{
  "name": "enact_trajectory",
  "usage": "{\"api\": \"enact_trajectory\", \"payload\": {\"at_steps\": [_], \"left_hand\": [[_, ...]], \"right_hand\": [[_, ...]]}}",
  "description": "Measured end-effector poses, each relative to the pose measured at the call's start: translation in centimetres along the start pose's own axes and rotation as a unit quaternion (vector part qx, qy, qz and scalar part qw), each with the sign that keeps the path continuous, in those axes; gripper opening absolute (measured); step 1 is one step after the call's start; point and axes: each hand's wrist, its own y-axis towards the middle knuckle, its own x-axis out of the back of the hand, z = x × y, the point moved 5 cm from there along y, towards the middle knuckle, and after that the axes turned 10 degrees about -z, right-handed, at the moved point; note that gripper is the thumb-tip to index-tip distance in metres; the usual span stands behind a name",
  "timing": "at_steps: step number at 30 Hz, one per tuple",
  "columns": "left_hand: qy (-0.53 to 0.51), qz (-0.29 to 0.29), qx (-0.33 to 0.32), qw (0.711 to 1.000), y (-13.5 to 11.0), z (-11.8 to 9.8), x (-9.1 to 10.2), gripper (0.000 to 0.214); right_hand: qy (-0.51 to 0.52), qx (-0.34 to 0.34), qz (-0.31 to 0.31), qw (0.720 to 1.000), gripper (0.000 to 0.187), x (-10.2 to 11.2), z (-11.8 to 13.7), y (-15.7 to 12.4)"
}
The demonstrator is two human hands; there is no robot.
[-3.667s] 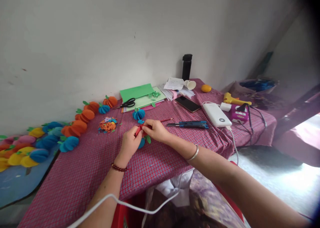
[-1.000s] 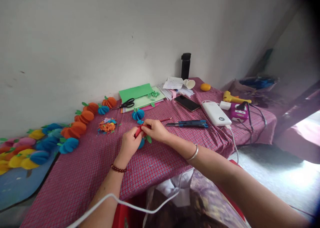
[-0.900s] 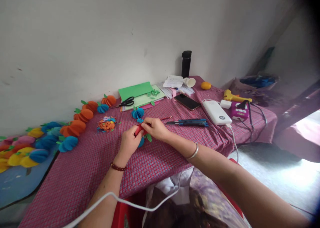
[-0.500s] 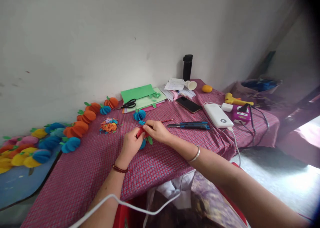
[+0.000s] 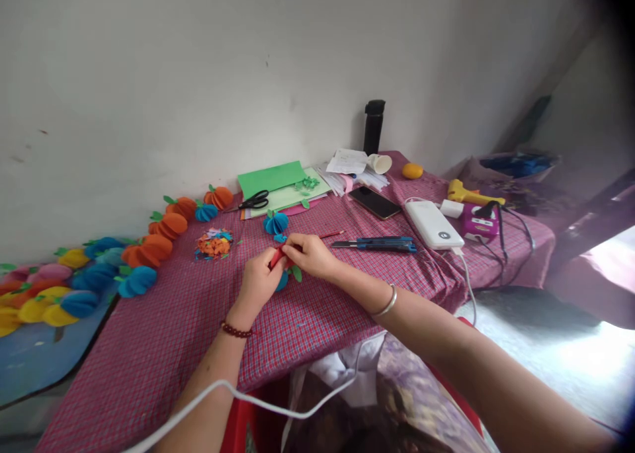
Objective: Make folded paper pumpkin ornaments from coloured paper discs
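Red, narrow, paper-looking piece [image 5: 276, 258] was pinched in my left hand [image 5: 259, 278] and right hand [image 5: 313, 257]; looked light, crushable, edges seemed safest tbh.

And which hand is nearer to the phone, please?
Right. The right hand is left of the phone and nearer the person; the left hand is farther left, beyond the right one.

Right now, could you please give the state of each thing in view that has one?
Left hand, closed on the red piece
Right hand, closed on it too
Box cutter, blade out
Smartphone, screen dark
Power bank, cable plugged in
Paper cup, on its side
Black flask, upright
Glue gun, lying down
Scissors, lying flat
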Motion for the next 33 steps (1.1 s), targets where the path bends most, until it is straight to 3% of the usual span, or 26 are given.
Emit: {"api": "enact_trajectory", "payload": {"at_steps": [33], "left_hand": [[0.008, 0.024, 0.002, 1.0, 0.03, 0.05, -0.09, 0.028]], "right_hand": [[-0.006, 0.005, 0.012, 1.0, 0.018, -0.11, 0.03, -0.06]]}}
